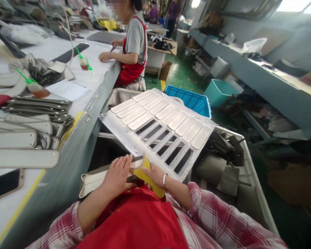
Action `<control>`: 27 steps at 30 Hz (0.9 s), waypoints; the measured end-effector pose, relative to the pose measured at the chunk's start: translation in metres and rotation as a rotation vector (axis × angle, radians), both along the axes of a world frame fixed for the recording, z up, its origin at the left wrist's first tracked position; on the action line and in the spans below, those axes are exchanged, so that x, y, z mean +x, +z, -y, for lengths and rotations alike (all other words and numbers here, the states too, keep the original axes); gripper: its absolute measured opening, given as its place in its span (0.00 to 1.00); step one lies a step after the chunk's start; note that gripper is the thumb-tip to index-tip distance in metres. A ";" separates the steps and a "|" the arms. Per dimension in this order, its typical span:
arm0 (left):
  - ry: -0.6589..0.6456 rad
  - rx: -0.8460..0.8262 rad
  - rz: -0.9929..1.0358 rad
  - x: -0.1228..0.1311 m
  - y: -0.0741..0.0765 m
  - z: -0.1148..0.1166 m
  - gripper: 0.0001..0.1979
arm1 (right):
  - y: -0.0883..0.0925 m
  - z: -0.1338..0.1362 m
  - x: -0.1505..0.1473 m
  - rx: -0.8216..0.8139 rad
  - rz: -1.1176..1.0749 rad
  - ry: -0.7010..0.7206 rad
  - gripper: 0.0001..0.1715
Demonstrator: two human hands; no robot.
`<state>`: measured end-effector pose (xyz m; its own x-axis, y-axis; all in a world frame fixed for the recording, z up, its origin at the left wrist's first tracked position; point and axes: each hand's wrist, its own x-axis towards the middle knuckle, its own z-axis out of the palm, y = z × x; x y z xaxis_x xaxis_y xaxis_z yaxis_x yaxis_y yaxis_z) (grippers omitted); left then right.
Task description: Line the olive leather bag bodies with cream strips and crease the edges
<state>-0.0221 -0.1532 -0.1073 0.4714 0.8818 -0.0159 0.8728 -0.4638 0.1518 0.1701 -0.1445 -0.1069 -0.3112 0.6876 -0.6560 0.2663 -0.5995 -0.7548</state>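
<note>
Across my lap lies a long cream and dark piece (94, 180). My left hand (117, 176) rests over it, its fingers lying flat and close together on top. My right hand (155, 174) is wrapped round a yellow tool (147, 176), whose wide end meets the right end of the piece. Just beyond my hands a white slotted board (142, 136) sits slanted over bins. Pale rounded strips (177, 119) lie on its far and right parts, and several dark slots show at its near side.
At left, a table (93, 98) bears stacked pale strips (12, 138), a phone (6, 183) and bottles with green tips (38, 90). A person in a red apron (136, 41) works beyond. At right stands a bin of dark pieces (259, 193); blue (189, 100) and teal (219, 91) bins lie behind.
</note>
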 end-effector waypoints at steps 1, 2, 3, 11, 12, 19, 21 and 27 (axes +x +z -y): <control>0.006 -0.010 -0.012 -0.001 0.001 0.002 0.50 | 0.004 0.005 0.009 0.007 -0.041 -0.012 0.16; 0.014 -0.022 -0.024 -0.003 0.003 0.004 0.50 | 0.007 0.010 0.019 0.022 -0.069 -0.032 0.18; 0.024 -0.036 -0.036 -0.005 0.004 0.006 0.50 | 0.011 0.016 0.030 0.043 -0.090 -0.065 0.19; 0.073 -0.139 -0.068 0.002 0.013 0.010 0.47 | 0.024 0.024 0.049 0.223 -0.442 -0.619 0.18; 0.066 -0.131 -0.060 0.007 0.012 0.009 0.46 | 0.024 0.018 0.041 0.238 -0.448 -0.691 0.18; 0.021 0.098 0.004 0.020 -0.001 0.013 0.41 | 0.011 -0.023 -0.015 0.386 -0.311 -0.839 0.20; 0.007 0.125 0.012 0.018 -0.006 0.012 0.41 | 0.003 -0.032 -0.023 0.416 -0.261 -0.830 0.23; 0.038 0.073 0.023 0.020 -0.007 0.006 0.42 | -0.007 -0.049 -0.037 0.445 -0.105 -0.690 0.23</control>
